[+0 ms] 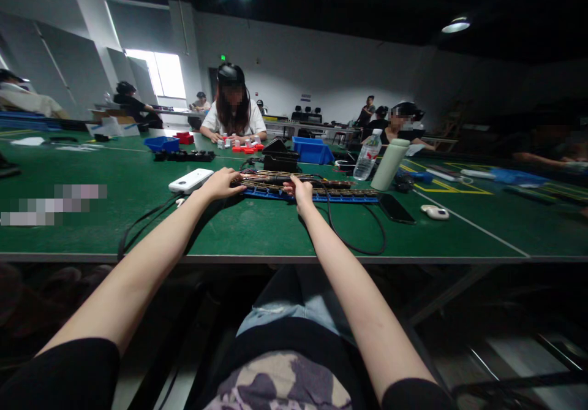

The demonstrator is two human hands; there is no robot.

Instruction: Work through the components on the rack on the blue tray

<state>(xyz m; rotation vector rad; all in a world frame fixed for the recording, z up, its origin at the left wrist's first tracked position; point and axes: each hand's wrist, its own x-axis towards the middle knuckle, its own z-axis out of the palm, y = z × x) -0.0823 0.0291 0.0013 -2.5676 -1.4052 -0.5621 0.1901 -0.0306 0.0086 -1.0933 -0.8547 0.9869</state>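
A long blue rack (353, 199) lies across the table in front of me, with rows of dark and copper-coloured parts along it. My left hand (223, 183) rests at its left end, fingers stretched out over the edge of the parts. Over the middle of the rack, my right hand (299, 190) is closed around a dark, slim tool (275, 179) pointing left. A black cable (331, 214) appears to run from this tool and loops down on the right. The tool's exact kind and its tip cannot be made out.
Left of the rack lies a white device (190, 181) with a cable. Behind stand blue bins (313, 151) and a black stand (280, 157). To the right are a water bottle (367, 155), a green flask (389, 165), a phone (395, 208) and a small cream case (434, 212). A co-worker (234, 110) sits opposite.
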